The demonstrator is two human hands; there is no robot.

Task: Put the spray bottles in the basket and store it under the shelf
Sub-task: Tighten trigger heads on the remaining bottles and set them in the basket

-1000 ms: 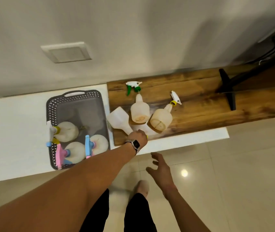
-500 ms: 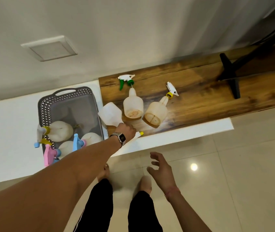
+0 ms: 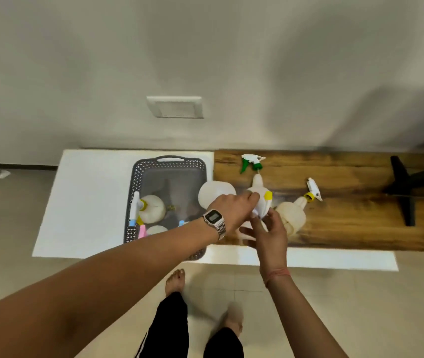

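Observation:
A grey perforated basket (image 3: 138,177) stands on a white platform (image 3: 89,202). Inside it lie three white spray bottles, one with a yellow collar and blue trigger (image 3: 151,209), one with a pink trigger (image 3: 142,231) and one mostly hidden by my arm. My left hand (image 3: 231,210) grips a white spray bottle (image 3: 216,193) held over the basket's right rim. My right hand (image 3: 267,233) holds that bottle's yellow-collared spray head (image 3: 262,205). On the wooden shelf board (image 3: 348,223) lie a green-trigger bottle (image 3: 253,166) and a white-trigger bottle (image 3: 293,215).
A black stand leg (image 3: 402,189) rests on the right part of the wooden board. The wall behind carries a white plate (image 3: 174,107). My bare feet (image 3: 176,281) stand on the tiled floor just in front of the platform.
My left hand has lifted the white bottle off the board toward the basket. My right hand rose from beside my leg and took hold of its spray head. The view shifted left.

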